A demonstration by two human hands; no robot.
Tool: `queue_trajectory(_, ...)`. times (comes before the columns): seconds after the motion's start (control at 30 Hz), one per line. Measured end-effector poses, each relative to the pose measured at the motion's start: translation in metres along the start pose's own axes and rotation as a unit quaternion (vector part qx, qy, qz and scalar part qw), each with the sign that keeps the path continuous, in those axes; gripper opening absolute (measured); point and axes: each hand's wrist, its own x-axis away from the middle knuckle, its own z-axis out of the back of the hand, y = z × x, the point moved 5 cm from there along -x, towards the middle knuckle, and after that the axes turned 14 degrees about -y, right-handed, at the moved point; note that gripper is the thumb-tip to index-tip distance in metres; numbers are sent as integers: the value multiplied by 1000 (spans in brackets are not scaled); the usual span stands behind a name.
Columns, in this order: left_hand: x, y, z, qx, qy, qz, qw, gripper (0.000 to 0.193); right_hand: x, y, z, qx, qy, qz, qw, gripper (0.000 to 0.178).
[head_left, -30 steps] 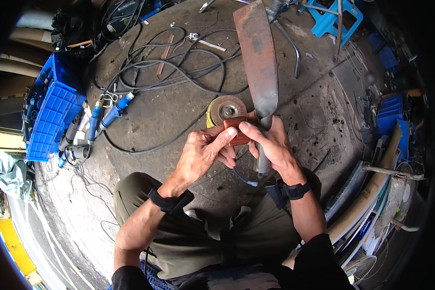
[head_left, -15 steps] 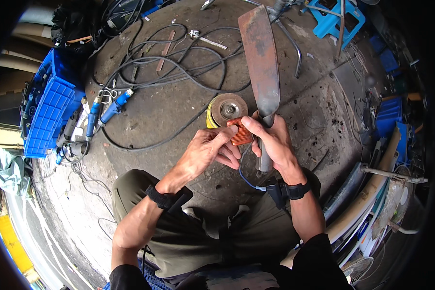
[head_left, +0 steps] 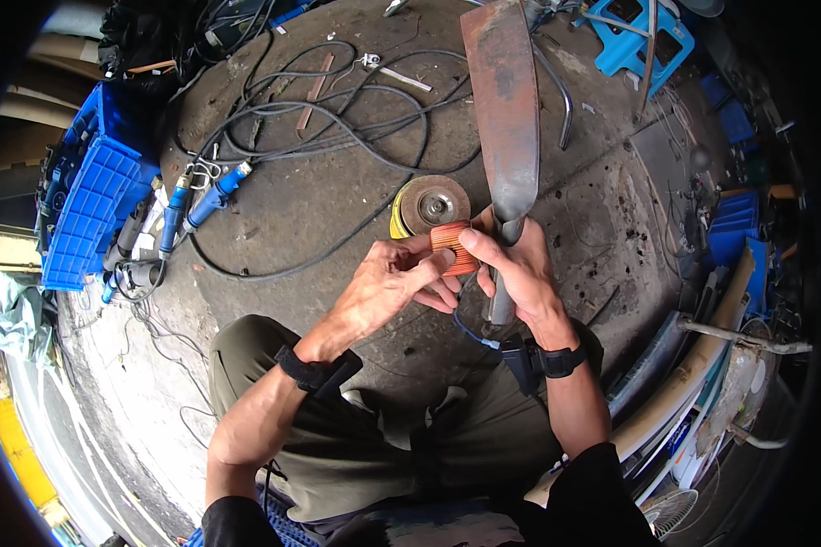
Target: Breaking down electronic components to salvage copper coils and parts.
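My left hand pinches a small orange ribbed block between thumb and fingers; its exact kind is not clear. My right hand is wrapped round the grey tubular handle of a long rusty metal blade, which stands nearly upright and points away from me. The right thumb also presses on the block's right edge. Just beyond my hands a stack of round abrasive discs with a yellow side lies on the floor. A thin blue wire hangs below the block, by the right wrist.
Black cable lies in loops on the concrete floor, with blue plug connectors to the left. A blue crate stands at the left and a blue stool at the far right. Long boards and pipes lie along the right.
The blade has shifted slightly right and farther up, out past the top edge. The orange block has tilted and moved a little right, with both hands still on their holds.
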Motion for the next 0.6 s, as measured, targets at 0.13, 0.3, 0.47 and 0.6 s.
queue_trajectory(0.13,0,-2,0,10,-17,-19,1000,42,1,-1,2,-5,-1,-8,1000,35)
queue_trajectory(0.3,-1,1,-3,5,-15,-10,1000,39,1,-3,2,-20,-1,-12,1000,34)
queue_trajectory(0.47,-1,-1,-1,-28,-6,-17,999,39,0,0,2,-23,-4,-22,999,35)
queue_trajectory(0.6,-2,1,-2,-54,-11,-24,998,41,1,3,5,-28,-4,-15,999,35)
